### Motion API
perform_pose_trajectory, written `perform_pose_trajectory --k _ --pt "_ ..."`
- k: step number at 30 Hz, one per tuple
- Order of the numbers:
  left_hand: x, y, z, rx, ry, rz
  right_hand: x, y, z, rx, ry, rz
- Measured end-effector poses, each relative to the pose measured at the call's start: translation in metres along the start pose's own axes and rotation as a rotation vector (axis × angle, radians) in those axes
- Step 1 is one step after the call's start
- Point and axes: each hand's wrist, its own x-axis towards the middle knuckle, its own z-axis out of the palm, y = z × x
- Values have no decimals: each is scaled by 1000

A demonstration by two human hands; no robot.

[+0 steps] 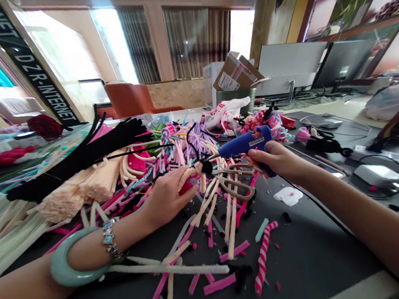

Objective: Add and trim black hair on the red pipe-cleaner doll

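In my right hand is a blue hot glue gun, its nozzle pointing left. The nozzle tip is at a small figure made of cream, pink and black pipe cleaners, or just beside it; I cannot tell if they touch. My left hand is closed round this figure, and the fingers hide part of it. A thin black stem curves up behind the figure. Scissors with beige handles lie open-handled on the table just below the glue gun.
Bundles of black pipe cleaners and cream pipe cleaners lie at left. Cut pink pieces and a pink-white twisted stick are scattered in front. A white glue-spotted pad, a cord and a power strip lie at right.
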Motion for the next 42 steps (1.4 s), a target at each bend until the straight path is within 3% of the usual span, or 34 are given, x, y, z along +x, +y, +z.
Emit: perform_pose_trajectory --k 42 --pt "1 -2 0 -180 -78 -172 1 3 -2 -6 6 -8"
